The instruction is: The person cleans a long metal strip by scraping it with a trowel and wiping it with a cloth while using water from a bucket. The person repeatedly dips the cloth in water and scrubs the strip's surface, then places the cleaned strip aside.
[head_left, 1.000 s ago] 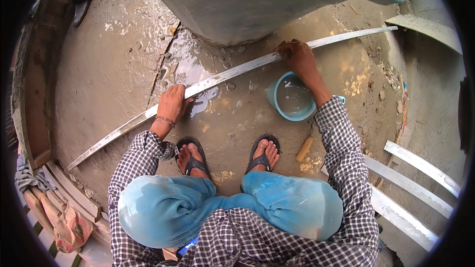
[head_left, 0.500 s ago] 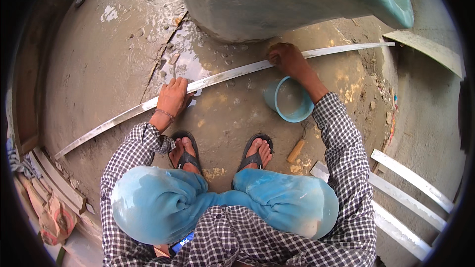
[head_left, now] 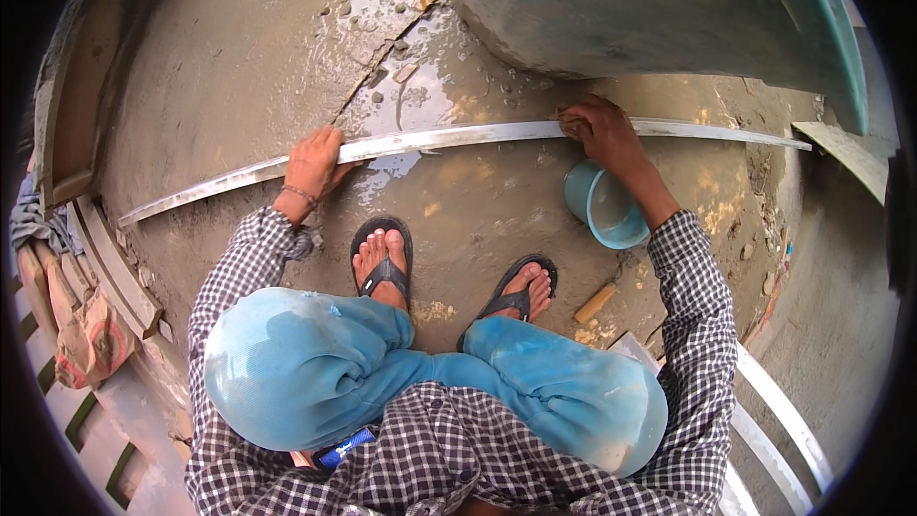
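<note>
A long, flat white strip [head_left: 458,139] spans the wet floor from side to side. My left hand [head_left: 313,167] is closed round it left of the middle, thumb side tucked underneath. Farther right, my right hand [head_left: 607,134] presses a small brown wad [head_left: 571,124] onto the strip with bent fingers; what the wad is made of I cannot tell. Just below my right wrist stands a light blue plastic tub [head_left: 619,215] with murky grey liquid in it.
A large grey-green basin [head_left: 630,10] stands beyond the strip. A wooden-handled tool [head_left: 597,303] lies by my right foot. More white strips [head_left: 783,406] lie at lower right. Boards [head_left: 119,268] and a crumpled brown sack [head_left: 94,339] are at left. A thin crack [head_left: 368,76] crosses the floor.
My left hand has shifted left along the strip, so my hands are farther apart. My right hand keeps about its place on the strip. The whole view has turned a little.
</note>
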`<state>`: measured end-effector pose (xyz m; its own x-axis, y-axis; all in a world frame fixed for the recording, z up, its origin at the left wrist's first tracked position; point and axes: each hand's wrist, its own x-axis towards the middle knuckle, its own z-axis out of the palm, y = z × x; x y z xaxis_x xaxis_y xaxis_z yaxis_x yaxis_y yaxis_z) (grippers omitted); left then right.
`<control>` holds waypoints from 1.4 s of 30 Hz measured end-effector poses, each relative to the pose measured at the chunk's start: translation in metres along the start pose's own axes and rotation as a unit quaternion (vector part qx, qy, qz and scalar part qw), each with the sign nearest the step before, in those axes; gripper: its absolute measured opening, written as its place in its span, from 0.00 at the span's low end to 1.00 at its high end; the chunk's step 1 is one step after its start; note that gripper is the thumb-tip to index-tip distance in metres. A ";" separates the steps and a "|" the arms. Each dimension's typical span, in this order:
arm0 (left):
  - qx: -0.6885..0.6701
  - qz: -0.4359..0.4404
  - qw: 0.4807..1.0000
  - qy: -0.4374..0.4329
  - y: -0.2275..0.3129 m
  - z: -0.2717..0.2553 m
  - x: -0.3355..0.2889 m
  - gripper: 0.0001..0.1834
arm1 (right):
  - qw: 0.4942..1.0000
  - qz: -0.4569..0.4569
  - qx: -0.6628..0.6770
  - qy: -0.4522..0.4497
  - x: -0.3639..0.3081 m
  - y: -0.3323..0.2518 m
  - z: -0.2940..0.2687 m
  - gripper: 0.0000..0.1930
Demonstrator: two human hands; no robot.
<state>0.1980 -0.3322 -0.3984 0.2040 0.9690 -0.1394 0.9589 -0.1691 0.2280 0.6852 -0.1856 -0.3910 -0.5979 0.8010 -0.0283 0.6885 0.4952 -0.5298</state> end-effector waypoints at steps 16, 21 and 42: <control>0.003 0.017 1.000 -0.007 -0.007 0.008 -0.018 0.26 | 0.991 -0.021 -0.132 0.010 -0.013 0.000 0.008 0.14; 0.091 0.043 0.994 0.051 -0.006 0.047 -0.037 0.32 | 0.959 0.241 -0.122 -0.085 -0.067 0.134 -0.074 0.07; 0.000 0.046 0.993 -0.106 -0.005 -0.003 -0.013 0.47 | 0.962 0.212 -0.018 0.169 -0.127 0.006 -0.066 0.11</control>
<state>0.1896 -0.3429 -0.3951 0.3271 0.8900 -0.3178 0.9346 -0.2548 0.2484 0.7922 -0.2622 -0.3347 -0.0964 0.9943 0.0445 0.8584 0.1057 -0.5020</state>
